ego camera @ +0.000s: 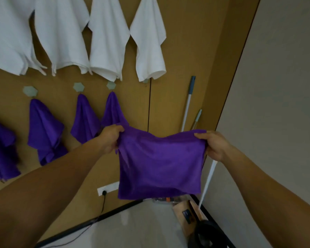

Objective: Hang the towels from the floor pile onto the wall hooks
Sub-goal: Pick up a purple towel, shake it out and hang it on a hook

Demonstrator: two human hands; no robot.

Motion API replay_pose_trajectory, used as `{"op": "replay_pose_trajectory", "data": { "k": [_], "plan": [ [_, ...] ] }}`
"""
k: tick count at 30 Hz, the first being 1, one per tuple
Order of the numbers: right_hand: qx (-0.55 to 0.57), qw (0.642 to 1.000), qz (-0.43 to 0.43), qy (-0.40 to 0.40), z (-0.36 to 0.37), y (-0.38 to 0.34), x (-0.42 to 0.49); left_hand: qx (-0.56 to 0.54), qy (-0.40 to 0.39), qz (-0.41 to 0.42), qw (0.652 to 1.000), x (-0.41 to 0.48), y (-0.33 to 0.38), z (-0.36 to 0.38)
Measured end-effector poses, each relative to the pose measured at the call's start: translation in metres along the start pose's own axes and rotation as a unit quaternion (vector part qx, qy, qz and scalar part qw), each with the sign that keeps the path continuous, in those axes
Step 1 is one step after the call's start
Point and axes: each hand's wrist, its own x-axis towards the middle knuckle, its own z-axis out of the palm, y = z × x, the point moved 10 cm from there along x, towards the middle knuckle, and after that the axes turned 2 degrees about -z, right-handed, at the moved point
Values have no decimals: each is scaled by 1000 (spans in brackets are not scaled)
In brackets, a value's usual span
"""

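Currently holding a purple towel (159,163) spread between both hands, in front of the brown panelled wall (177,51) and well above the floor (132,226). Gripping its upper left corner with the left hand (109,138), fingers curled and bunching the cloth against the thumb. Pinching the upper right corner with the right hand (214,145), thumb laid along the top edge, fingers tucked behind the fabric. Sagging slightly along the top edge between the two grips, with the lower hem about level with a white wall socket (107,188) and its black cable (102,203).

Behind, on the wall: pale green hexagonal hooks (78,86) with hung purple towels (43,131) draped below them, each caught by a corner. Higher up, a row of white towels (61,33). Leaning in the corner to the right, two long tool handles (187,102). Down near the skirting, a brown cardboard box (181,208) bearing a small dark label, lettering too small to read.
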Motion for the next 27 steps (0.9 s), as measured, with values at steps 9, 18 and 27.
{"op": "replay_pose_trajectory", "data": {
  "k": [9, 18, 27],
  "plan": [
    [9, 993, -65, 94, -47, -17, 45, 54, 128, 46, 989, 1, 28, -30],
    [50, 998, -34, 12, -40, -19, 62, -50, 132, -6, 990, -3, 7, -30],
    [44, 996, -77, 4, -30, -30, 77, -103, 62, -23, 992, -14, 14, -10]
  ]
}}
